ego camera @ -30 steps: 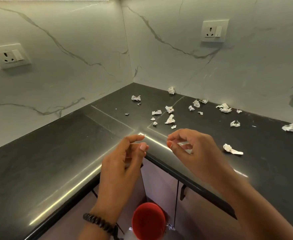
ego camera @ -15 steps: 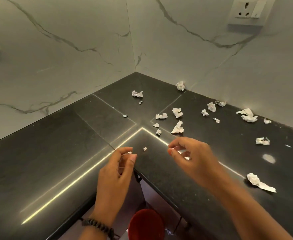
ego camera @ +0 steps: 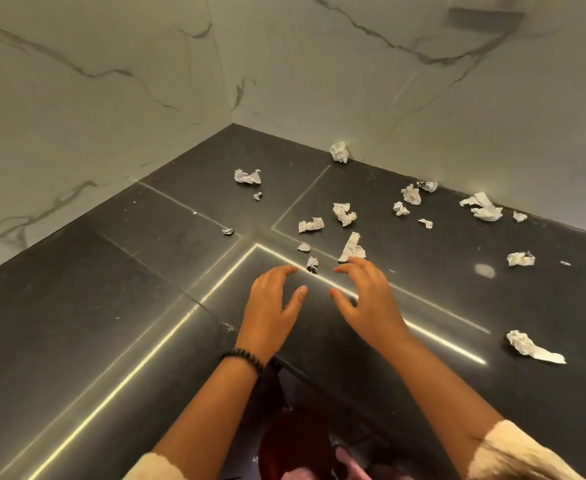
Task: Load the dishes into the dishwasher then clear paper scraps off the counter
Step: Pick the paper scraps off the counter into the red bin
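We find both hands over the near inner corner of the dark, polished stone desk (ego camera: 77, 323). The left hand (ego camera: 270, 306) and right hand (ego camera: 367, 299) are released, fingers spread and slightly bent, grasping nothing. Between their fingertips lies one small crumpled paper scrap (ego camera: 312, 265). Further crumpled white paper scraps (ego camera: 345, 213) lie scattered to the far right, towards the veined marble wall (ego camera: 111, 98).
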